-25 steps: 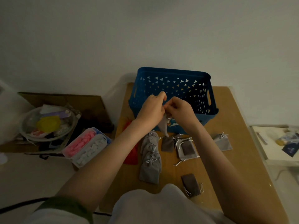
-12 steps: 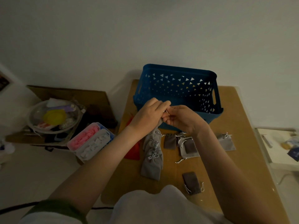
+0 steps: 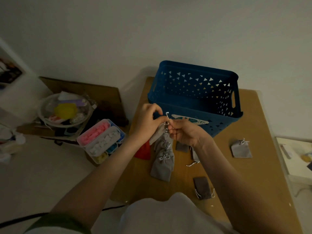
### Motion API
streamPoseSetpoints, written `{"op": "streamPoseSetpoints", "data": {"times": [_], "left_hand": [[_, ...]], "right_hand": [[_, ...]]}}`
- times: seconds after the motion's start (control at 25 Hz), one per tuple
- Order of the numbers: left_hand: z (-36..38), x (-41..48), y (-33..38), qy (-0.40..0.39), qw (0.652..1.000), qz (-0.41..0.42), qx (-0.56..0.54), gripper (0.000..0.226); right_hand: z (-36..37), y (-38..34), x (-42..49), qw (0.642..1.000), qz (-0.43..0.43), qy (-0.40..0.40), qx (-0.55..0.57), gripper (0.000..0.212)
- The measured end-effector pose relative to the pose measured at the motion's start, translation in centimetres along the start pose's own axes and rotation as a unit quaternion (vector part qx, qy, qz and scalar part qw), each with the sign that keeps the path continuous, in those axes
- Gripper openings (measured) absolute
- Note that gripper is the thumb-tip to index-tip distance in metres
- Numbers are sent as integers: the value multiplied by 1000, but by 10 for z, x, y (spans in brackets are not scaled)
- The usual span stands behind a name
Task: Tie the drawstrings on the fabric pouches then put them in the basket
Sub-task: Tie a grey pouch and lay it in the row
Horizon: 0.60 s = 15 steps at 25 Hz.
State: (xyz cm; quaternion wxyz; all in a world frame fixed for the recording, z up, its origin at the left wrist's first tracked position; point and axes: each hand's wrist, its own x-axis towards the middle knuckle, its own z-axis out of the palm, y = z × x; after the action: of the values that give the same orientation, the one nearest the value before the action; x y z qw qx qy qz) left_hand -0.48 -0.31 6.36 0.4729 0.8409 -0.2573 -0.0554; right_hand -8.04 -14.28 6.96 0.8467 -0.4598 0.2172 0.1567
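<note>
Both hands are close together in the middle of the frame. The left hand point(image 3: 148, 120) and right hand point(image 3: 185, 132) each pinch the white string point(image 3: 167, 114) of a grey pouch point(image 3: 157, 134), which hangs down long-ways. The blue basket point(image 3: 194, 108) sits just above them.

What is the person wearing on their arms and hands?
The left hand and right hand are bare: no gloves, and no watch or bracelet shows. Both forearms are bare too. A dark green sleeve covers the left upper arm at the picture's bottom edge. No sleeve shows on the right arm.
</note>
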Motion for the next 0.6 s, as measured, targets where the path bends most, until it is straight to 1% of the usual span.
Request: {"op": "streamPoseSetpoints", "data": {"times": [0.08, 0.2, 0.28, 0.36, 0.4, 0.48, 0.6], "left_hand": [[3, -5, -3, -14, 1000, 6, 14, 11], [6, -8, -4, -4, 999, 36, 35, 6], [8, -8, -7, -7, 995, 76, 58, 6], [10, -7, -13, -29, 993, 89, 70, 7], [10, -8, -16, -46, 995, 70, 56, 10], [8, -10, -21, -100, 995, -4, -9, 15], [5, -14, -29, -174, 971, -97, -132, 23]], "right_hand": [[-3, 6, 2, 1000, 6, 0, 6, 16], [-5, 13, 5, 999, -14, -20, 23, 9], [-7, 16, 7, 999, -29, -10, 35, 14], [-12, 19, 12, 998, -31, 38, 31, 25], [-16, 20, 16, 997, -32, 67, 21, 29], [-21, 23, 20, 993, -34, 109, -15, 31], [-22, 26, 23, 991, -47, 113, -52, 28]]}}
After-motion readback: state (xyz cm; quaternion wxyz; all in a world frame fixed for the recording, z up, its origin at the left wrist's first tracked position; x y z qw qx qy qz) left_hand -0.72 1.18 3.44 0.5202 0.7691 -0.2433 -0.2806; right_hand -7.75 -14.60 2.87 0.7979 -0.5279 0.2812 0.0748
